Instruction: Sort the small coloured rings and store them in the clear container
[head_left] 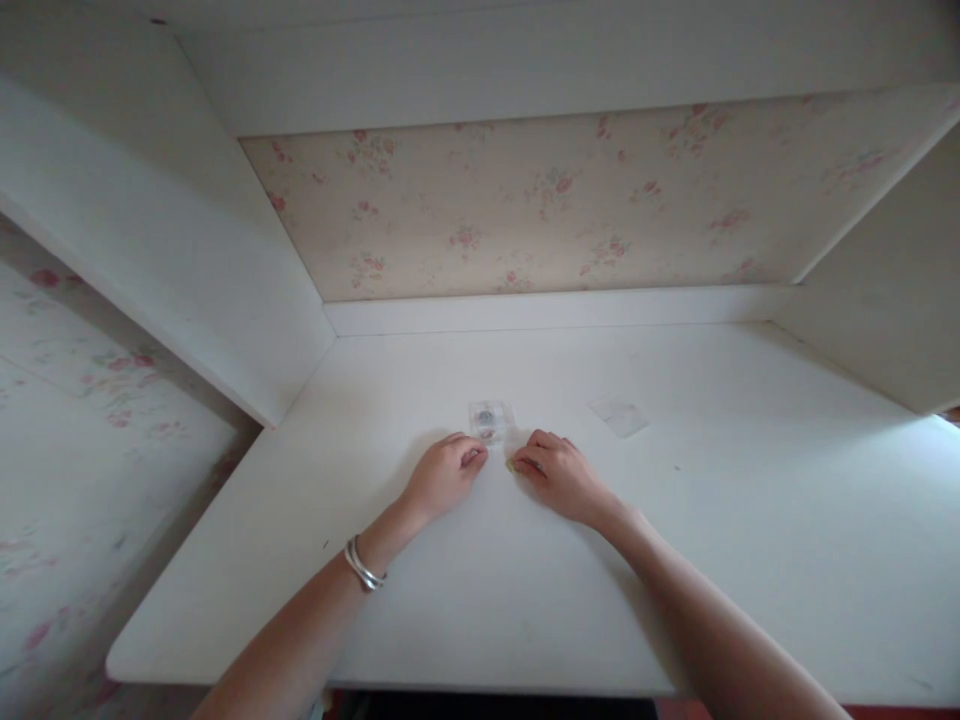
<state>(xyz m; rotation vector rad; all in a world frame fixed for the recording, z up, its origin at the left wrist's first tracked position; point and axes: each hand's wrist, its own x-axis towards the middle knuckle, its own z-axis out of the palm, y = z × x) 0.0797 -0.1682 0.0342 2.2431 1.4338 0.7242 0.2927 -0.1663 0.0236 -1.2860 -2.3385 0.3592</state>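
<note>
Near the middle of the white desk lies a small clear plastic packet (491, 418) with a dark round item and something reddish showing in it. My left hand (448, 474), with a silver bangle on its wrist, has its fingers curled together at the packet's lower left edge; whether they grip it is hard to see. A little to the right, my right hand (559, 474) is closed, thumb and finger pinching a small yellowish piece (513, 465) just below the packet. Its exact kind is too small to tell.
A second flat, clear packet (619, 416) lies to the right of my hands. The white desk (480, 600) is bounded by a left side panel (187, 230), a right side panel (892, 270) and a low back ledge (555, 310). A shelf (525, 70) hangs overhead.
</note>
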